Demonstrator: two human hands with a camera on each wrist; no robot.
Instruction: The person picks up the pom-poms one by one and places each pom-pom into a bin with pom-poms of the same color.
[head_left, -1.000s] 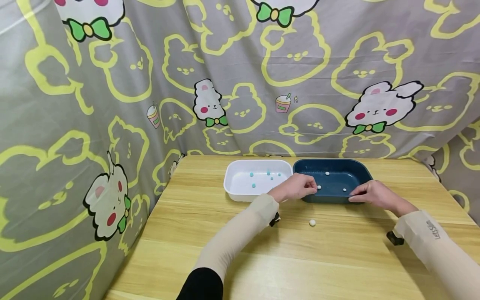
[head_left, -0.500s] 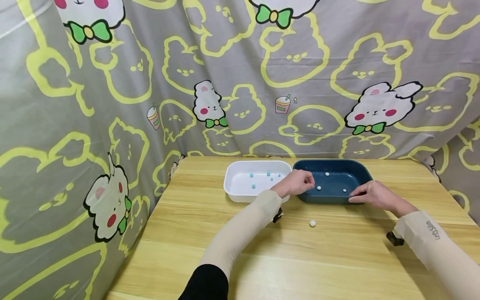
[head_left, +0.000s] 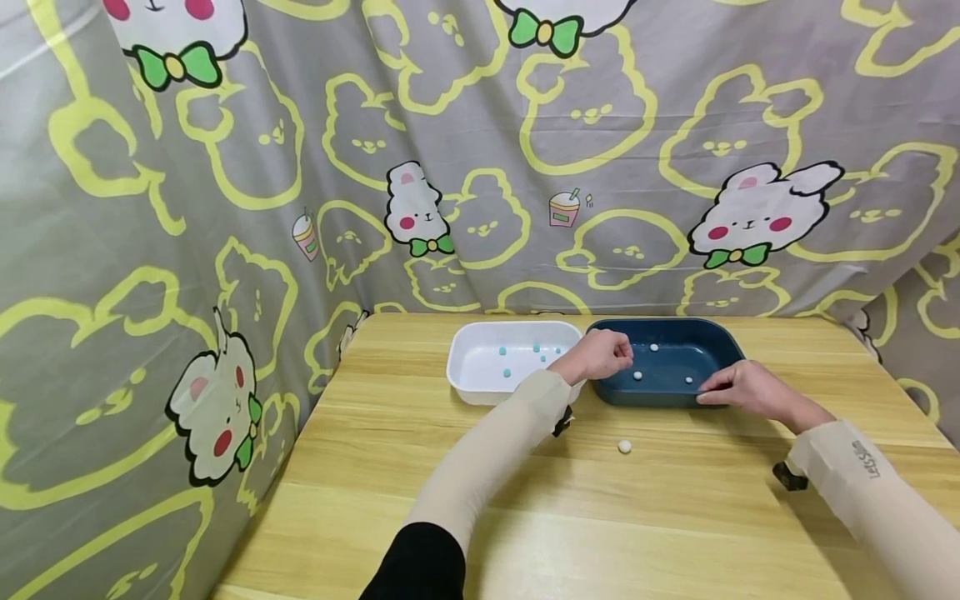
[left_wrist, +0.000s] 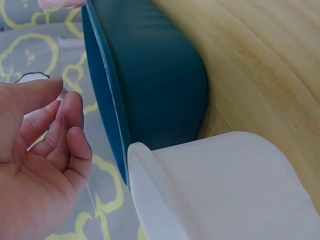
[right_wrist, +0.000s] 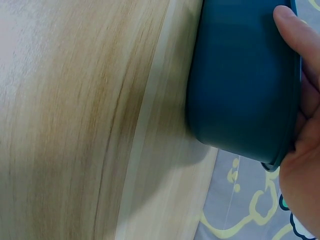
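My left hand is over the left end of a dark blue plastic tub, its thumb and forefinger tips brought together. In the left wrist view a small pale bit, seemingly a white ball, shows between those fingertips, mostly hidden. My right hand grips the tub's front right rim, thumb outside and fingers over the edge. Inside the tub lie a white ball at the back, another white ball near the front and a third white ball towards the right.
A white tub with several small light-blue pieces stands against the dark tub's left side. One loose white ball lies on the wooden table in front. A patterned grey curtain hangs behind and left.
My left hand has risen slightly and moved a little away from me over the tub. The right hand keeps its grip on the rim, and the balls in view stay put.
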